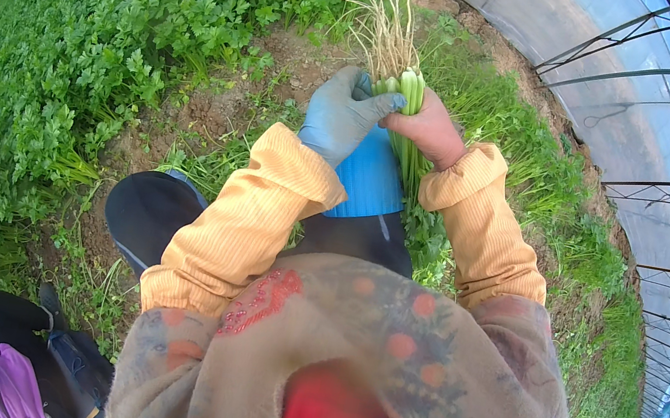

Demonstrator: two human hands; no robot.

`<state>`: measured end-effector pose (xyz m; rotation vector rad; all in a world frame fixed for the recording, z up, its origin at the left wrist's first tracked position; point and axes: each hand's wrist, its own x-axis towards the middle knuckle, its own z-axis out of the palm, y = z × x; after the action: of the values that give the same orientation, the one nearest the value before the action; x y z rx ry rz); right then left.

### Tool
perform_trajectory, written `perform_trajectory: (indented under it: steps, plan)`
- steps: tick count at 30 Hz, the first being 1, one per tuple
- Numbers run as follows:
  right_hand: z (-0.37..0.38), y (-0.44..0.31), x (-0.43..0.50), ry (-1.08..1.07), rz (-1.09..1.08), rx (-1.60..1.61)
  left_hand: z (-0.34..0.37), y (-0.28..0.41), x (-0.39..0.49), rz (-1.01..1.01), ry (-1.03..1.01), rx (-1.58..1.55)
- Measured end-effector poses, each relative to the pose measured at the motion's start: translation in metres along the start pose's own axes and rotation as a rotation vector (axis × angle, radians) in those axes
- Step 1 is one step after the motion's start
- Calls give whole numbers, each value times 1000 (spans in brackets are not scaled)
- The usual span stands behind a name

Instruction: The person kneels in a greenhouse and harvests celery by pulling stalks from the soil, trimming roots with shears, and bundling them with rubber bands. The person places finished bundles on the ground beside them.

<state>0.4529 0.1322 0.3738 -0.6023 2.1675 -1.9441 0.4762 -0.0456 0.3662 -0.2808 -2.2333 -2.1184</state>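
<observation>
A bunch of celery [412, 92] is held upside down before me, its pale thin roots at the top and its leafy ends hanging by my right knee. My right hand [430, 126], which looks bare, is wrapped around the stalks just below the root ends. My left hand [351, 112], in a blue-grey glove, has its thumb and fingers on the bunch's left side near the roots. Beneath the hands a blue cover [370, 178] lies around my lower leg. Some of the stalks are hidden behind my hands.
Dense growing celery [89, 48] stands at the left. Pulled-looking green stalks [514, 133] lie along the right, beside a plastic greenhouse wall [628, 125] on metal ribs. At the lower left, another person's dark-clothed legs [23, 323] and a purple garment [8, 377] show.
</observation>
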Motion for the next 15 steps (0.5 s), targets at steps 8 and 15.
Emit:
perform_trajectory:
  steps: [8, 15]
  plan:
    - [10, -5, 0, -44, -27, -74, -18, -17, 15, -65, -81, -97]
    - [14, -11, 2, 74, 66, -362, -12, -7, 5, 35, 84, -199]
